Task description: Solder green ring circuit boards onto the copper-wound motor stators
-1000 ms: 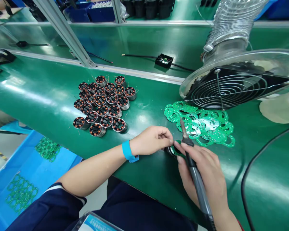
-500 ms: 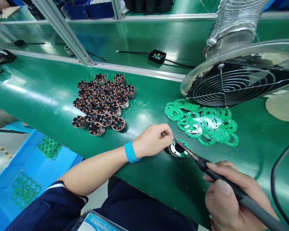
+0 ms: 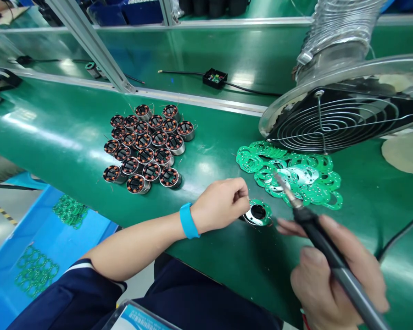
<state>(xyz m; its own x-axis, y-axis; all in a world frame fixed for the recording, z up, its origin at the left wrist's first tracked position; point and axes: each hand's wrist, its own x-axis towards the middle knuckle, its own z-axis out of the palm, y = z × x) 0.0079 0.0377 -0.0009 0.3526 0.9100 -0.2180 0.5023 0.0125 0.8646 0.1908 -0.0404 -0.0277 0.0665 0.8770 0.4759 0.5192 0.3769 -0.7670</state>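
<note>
while ring board [image 3: 252, 217] sits beside left hand [image 3: 222, 205], pinched closed, hold unclear, right hand [image 3: 335, 275] gripping soldering iron [image 3: 309, 222]

The left forearm reaches in from the lower left to a hand [image 3: 223, 204] with fingers curled and fingertips pinched, while the right hand [image 3: 337, 270] is closed in a loose grip, one finger extended toward the left.

Fan [image 3: 361, 114]: R side cut off by pic edge. Hose [image 3: 340, 23] above fan: top cut off. Iron [image 3: 346, 272] below fan: tip blurred, rear cut off. L hand [image 3: 220, 205], below-left of fan: pinch contents unclear, poss. hidden.
</note>
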